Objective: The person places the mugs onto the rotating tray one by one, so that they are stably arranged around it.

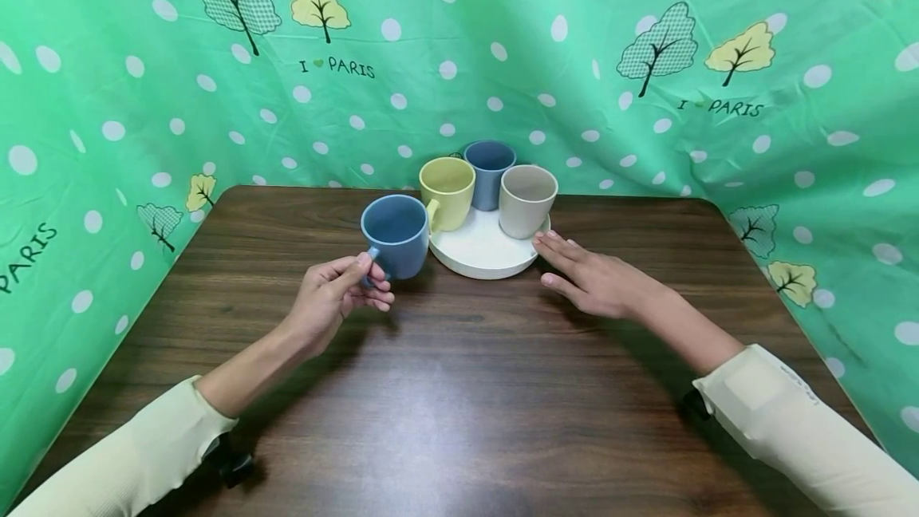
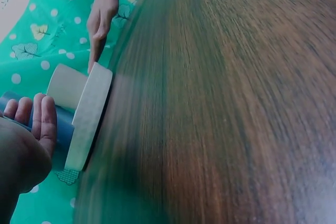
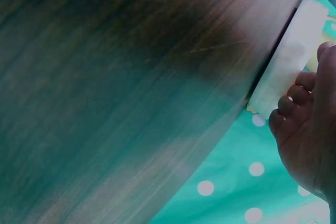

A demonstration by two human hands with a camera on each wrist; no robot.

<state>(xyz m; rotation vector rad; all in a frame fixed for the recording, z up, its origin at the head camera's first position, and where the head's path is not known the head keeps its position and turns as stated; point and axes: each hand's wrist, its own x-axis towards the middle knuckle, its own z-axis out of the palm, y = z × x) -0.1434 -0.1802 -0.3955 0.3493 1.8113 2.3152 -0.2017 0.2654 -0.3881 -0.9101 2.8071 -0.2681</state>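
My left hand point(image 1: 333, 296) pinches the handle of a blue mug point(image 1: 396, 239) between thumb and fingers, holding it upright just left of a round white tray point(image 1: 483, 258). On the tray stand a yellow mug point(image 1: 452, 196), a second blue mug point(image 1: 488, 182) at the back and a grey-white mug point(image 1: 527, 202) on the right. My right hand point(image 1: 599, 282) has its fingers extended, with the fingertips right at the tray's right rim, beside the grey-white mug. In the right wrist view, those fingers point(image 3: 300, 94) overlap the tray's side wall point(image 3: 294, 51).
The tray sits near the far edge of a dark wooden table point(image 1: 459, 389). Behind and around the table hangs a green curtain point(image 1: 445, 38) with white dots and printed trees.
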